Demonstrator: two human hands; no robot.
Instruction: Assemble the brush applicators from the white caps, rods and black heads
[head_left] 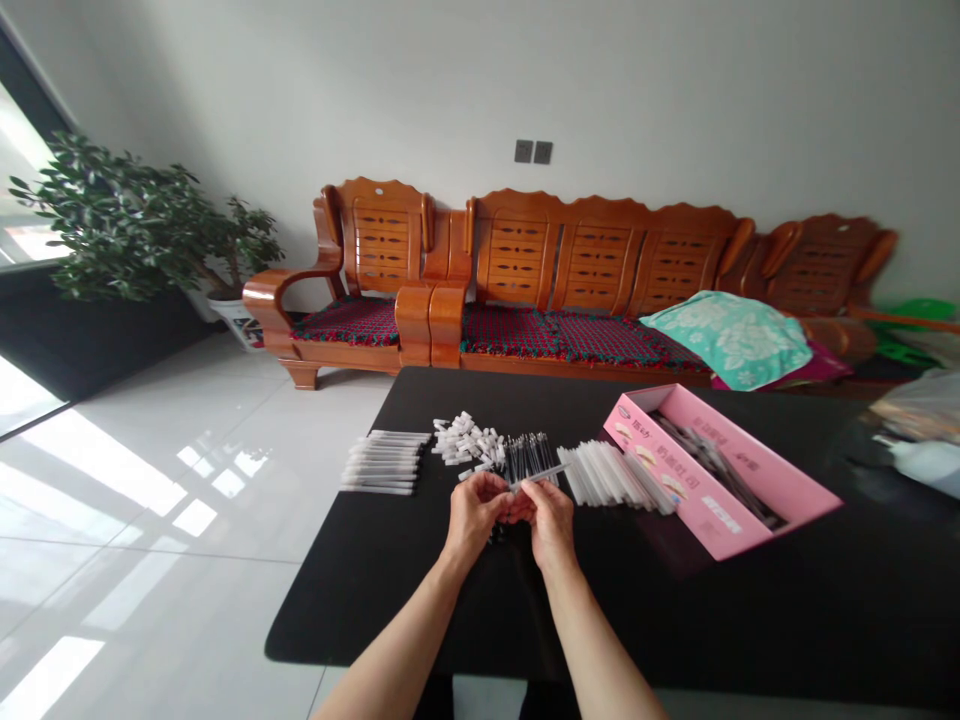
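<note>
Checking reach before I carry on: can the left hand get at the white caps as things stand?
Probably yes: the white caps lie on the table just beyond the left hand, nothing visibly blocking, though it seems occupied with the tube alongside the right hand.

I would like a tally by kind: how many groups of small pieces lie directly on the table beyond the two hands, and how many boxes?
Group of whitish sticks: 1
Group of small white pieces: 1
Group of dark rods: 1
Group of whitish tubes: 1
Pink box: 1
Total: 5
</note>
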